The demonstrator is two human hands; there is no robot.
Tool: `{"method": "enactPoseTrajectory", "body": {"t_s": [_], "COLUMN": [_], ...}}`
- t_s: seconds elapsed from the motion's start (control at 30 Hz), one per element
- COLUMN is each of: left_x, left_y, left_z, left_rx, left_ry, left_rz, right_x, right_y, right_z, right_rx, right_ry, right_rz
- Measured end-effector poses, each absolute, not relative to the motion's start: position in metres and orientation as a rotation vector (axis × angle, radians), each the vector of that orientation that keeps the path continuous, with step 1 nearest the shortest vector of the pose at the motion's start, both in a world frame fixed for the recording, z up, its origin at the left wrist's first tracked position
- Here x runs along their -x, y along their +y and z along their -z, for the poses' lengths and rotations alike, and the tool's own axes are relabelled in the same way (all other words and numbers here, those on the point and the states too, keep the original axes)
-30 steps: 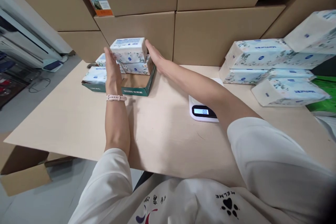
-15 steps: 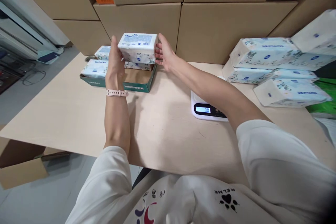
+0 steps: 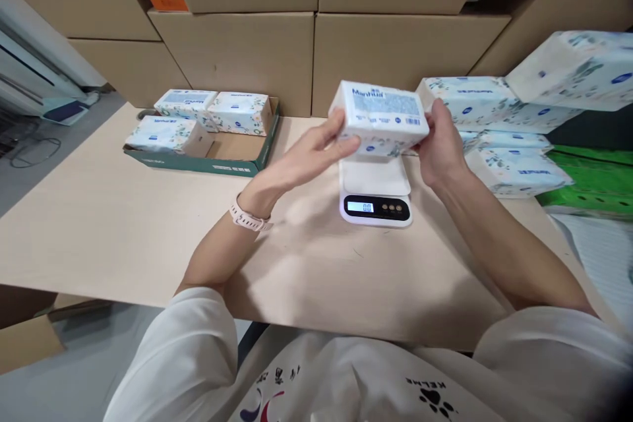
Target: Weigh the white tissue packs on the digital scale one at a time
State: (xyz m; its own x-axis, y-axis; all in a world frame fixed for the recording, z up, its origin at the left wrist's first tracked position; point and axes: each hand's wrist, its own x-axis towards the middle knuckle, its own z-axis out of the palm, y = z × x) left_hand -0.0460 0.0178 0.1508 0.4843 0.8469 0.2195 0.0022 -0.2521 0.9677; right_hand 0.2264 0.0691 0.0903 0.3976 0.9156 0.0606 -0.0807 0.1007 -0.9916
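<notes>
Smooth brown cardboard boxes [image 3: 410, 43] were stacked behind the scale [image 3: 376, 179], which was set on a pale, flat surface [image 3: 99, 224]. To its right, glossy, floral-printed packs [image 3: 475, 105] were piled; to its left, three similar packs [image 3: 168, 133] were held in a shallow, green-walled tray [image 3: 198, 163]. The scale was formed as a rounded white slab, with 0.0 shown on its dark strip. The block-shaped held pack [image 3: 383, 115], half a second earlier held over the tray, had been carried above the scale, which was no longer crossed by the right forearm. Its ends were pinched between the left hand [image 3: 316, 145], thumb laid forward, and the right hand [image 3: 441, 148], fingers partly hidden. Both forearms were angled inward.
</notes>
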Motion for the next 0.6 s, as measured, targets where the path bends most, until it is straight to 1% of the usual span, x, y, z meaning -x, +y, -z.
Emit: {"method": "enactPoseTrajectory", "body": {"t_s": [0.13, 0.3, 0.37, 0.47, 0.6], "left_x": [0.033, 0.031, 0.031, 0.029, 0.021], "left_y": [0.011, 0.019, 0.027, 0.041, 0.053], "left_z": [-0.138, -0.119, -0.108, -0.088, -0.058], "left_rx": [-1.562, -1.502, -1.46, -1.288, -0.884], "left_ry": [0.704, 0.773, 0.896, 1.141, 1.335], "left_rz": [-0.78, -0.722, -0.792, -1.01, -1.226], "right_x": [-0.252, -0.265, -0.27, -0.275, -0.28], "right_y": [0.037, 0.02, 0.019, 0.017, 0.01], "right_z": [-0.062, -0.037, -0.029, -0.015, 0.002], "right_rx": [1.312, 1.331, 1.326, 1.304, 1.299], "right_ry": [-0.836, -0.887, -0.878, -0.801, -0.747], "right_rz": [-0.918, -0.866, -0.772, -0.638, -0.654]}}
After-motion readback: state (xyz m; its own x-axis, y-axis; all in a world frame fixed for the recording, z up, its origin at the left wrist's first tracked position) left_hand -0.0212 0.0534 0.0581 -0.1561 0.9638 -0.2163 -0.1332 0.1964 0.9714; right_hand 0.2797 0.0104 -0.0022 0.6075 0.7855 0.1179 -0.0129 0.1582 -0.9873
